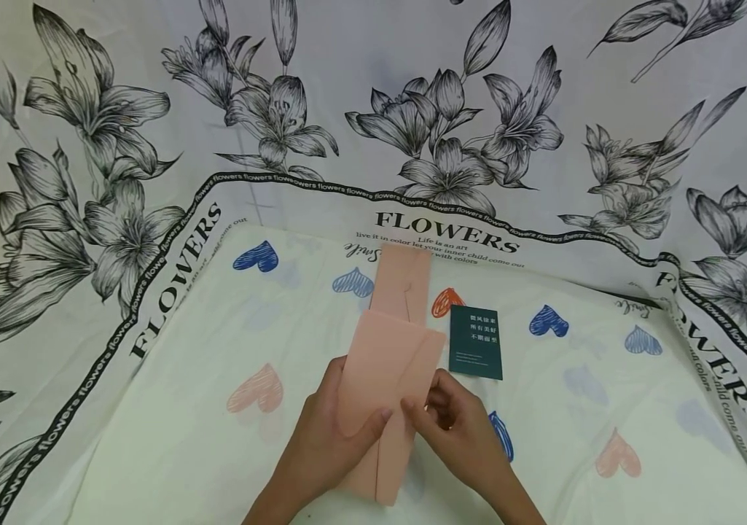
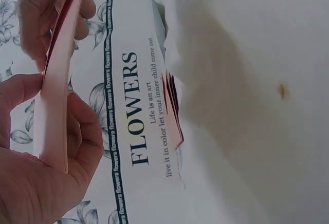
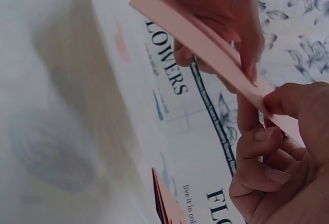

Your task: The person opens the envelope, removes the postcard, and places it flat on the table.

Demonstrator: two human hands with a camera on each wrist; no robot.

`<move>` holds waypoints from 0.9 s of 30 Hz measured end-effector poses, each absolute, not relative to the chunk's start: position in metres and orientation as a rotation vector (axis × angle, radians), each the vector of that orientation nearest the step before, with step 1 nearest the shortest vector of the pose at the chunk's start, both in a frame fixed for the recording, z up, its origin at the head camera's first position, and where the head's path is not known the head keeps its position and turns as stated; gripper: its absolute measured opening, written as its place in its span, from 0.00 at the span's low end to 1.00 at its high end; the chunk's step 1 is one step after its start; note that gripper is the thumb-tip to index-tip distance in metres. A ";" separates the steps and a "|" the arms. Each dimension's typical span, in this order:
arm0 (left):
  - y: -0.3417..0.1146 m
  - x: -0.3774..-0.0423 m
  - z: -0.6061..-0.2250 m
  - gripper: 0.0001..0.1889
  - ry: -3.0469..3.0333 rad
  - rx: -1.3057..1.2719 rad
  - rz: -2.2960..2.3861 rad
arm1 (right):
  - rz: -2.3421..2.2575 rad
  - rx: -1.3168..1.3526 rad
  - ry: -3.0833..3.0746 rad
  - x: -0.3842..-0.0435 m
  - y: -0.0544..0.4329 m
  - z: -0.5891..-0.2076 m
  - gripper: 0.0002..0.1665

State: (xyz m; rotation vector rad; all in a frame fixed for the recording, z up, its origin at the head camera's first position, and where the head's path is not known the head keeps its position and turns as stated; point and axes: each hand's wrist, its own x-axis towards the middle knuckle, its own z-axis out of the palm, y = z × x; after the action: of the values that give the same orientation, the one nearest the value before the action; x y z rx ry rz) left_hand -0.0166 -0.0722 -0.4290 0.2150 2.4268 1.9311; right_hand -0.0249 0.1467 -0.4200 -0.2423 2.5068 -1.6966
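In the head view, a pink paper envelope (image 1: 380, 357) is held up over the bed-like white cloth. My left hand (image 1: 321, 445) grips it from the left side, with the thumb across its face. At the right edge, my right hand (image 1: 465, 426) pinches the paper between thumb and fingers. The left wrist view shows the envelope (image 2: 54, 121) edge-on, with dark red along one side. In the right wrist view, the thumb and index finger of the right hand (image 3: 298, 152) pinch the envelope's near end. Beyond the hands lies more pink envelope paper (image 1: 402, 281), partly covered by the held one.
A dark green card (image 1: 476, 343) with white writing lies right of the held envelope. Beneath is a white cloth (image 1: 170, 437) printed with hearts. Flower-printed fabric (image 1: 321, 211) with a black lettered band surrounds it. The lying pink pieces (image 2: 172, 111) look like a small stack.
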 end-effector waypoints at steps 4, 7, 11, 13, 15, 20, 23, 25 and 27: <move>-0.084 -0.021 -0.428 0.36 2.515 0.117 1.835 | -1.683 -0.325 2.489 -0.026 0.148 -0.420 0.10; -0.098 -0.027 -0.426 0.36 2.599 0.047 1.747 | -1.683 -0.330 2.482 -0.027 0.153 -0.419 0.08; -0.123 -0.038 -0.426 0.37 2.692 0.014 1.620 | -1.673 -0.286 2.473 -0.027 0.159 -0.417 0.09; -0.135 -0.043 -0.425 0.36 2.724 0.003 1.549 | -1.664 -0.272 2.464 -0.027 0.161 -0.416 0.10; -0.146 -0.048 -0.425 0.36 2.749 -0.007 1.482 | -1.651 -0.257 2.457 -0.027 0.163 -0.415 0.11; -0.167 -0.056 -0.426 0.38 2.758 -0.048 1.376 | -1.628 -0.242 2.457 -0.028 0.165 -0.416 0.12; -0.176 -0.060 -0.427 0.40 2.749 -0.068 1.332 | -1.610 -0.238 2.461 -0.029 0.167 -0.417 0.12; -0.181 -0.062 -0.428 0.41 2.751 -0.077 1.296 | -1.598 -0.229 2.465 -0.030 0.167 -0.417 0.13; -0.187 -0.064 -0.429 0.42 2.751 -0.087 1.258 | -1.588 -0.216 2.465 -0.030 0.168 -0.416 0.14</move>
State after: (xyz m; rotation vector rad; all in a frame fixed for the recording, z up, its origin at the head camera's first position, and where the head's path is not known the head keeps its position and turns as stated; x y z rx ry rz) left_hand -0.0642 -0.1869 -0.4287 -0.0871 2.7510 1.2578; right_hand -0.0304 0.1683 -0.4163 -0.2155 2.4648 -1.5877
